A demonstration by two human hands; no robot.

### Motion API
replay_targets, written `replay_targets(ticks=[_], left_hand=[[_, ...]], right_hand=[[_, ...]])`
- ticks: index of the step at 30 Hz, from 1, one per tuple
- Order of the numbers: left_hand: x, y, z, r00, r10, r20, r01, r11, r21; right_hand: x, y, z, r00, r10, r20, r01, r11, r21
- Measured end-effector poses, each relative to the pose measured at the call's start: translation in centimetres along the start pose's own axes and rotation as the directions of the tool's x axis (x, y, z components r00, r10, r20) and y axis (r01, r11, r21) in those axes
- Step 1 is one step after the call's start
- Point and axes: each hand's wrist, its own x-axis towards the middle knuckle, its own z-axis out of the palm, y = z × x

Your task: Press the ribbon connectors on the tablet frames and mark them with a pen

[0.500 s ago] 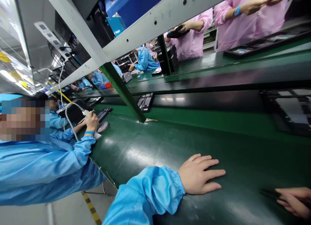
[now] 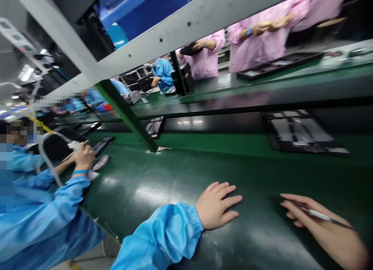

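Observation:
On the green bench top (image 2: 151, 172), my left hand (image 2: 217, 206) lies flat with its fingers spread, holding nothing. A blue sleeve covers that arm to the wrist. To its right, my right hand (image 2: 314, 219) hovers low over the bench, its fingers closed around slim tweezers (image 2: 322, 215). The tweezers are dark with a pale silvery stretch, and their dark tips are blurred near my fingertips. Beyond my hands, a black tray (image 2: 311, 141) with grey flat parts rests on the dark conveyor strip.
A green post (image 2: 128, 116) rises from the bench to a white metal frame (image 2: 163, 38). Another black tray (image 2: 155, 127) is behind the post. At left, a co-worker's hand (image 2: 83, 157) holds a white cabled tool near a round dish (image 2: 100, 163). People in pink stand opposite.
The view has swung right, so most things appear further left. My right hand and its tweezers show more fully. My left hand still lies spread on the bench.

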Motion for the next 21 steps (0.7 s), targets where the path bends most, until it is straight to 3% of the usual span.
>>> replay_targets(ticks=[2,7,10,13,15,18,21], left_hand=[[-0.1,-0.3,0.1,1.0,-0.003,-0.011,0.003,1.0,-0.015],[1.8,-2.1,0.2,0.997,-0.013,-0.072,0.015,0.999,0.028],[5.9,-3.0,0.5,0.989,-0.047,-0.139,0.054,0.998,0.045],[11.8,-3.3,1.1,0.979,-0.087,-0.184,0.094,0.995,0.026],[16.0,-3.0,1.7,0.97,-0.125,-0.21,0.129,0.992,0.003],[20.8,-1.9,2.4,0.955,-0.19,-0.229,0.185,0.982,-0.043],[23.0,-0.8,2.6,0.949,-0.227,-0.218,0.211,0.973,-0.093]], right_hand=[[0.6,-1.0,-0.3,0.994,0.104,0.024,-0.106,0.978,0.181],[4.9,-0.6,-2.0,0.948,0.178,-0.264,-0.07,0.925,0.375],[8.4,0.6,-3.4,0.876,0.135,-0.463,-0.037,0.976,0.213],[11.7,1.5,-4.2,0.806,0.108,-0.581,-0.15,0.988,-0.024],[13.4,1.7,-4.4,0.789,0.123,-0.602,-0.226,0.969,-0.098],[14.9,1.5,-4.2,0.82,0.128,-0.558,-0.289,0.934,-0.212],[15.3,0.8,-4.1,0.881,0.124,-0.457,-0.279,0.916,-0.29]])
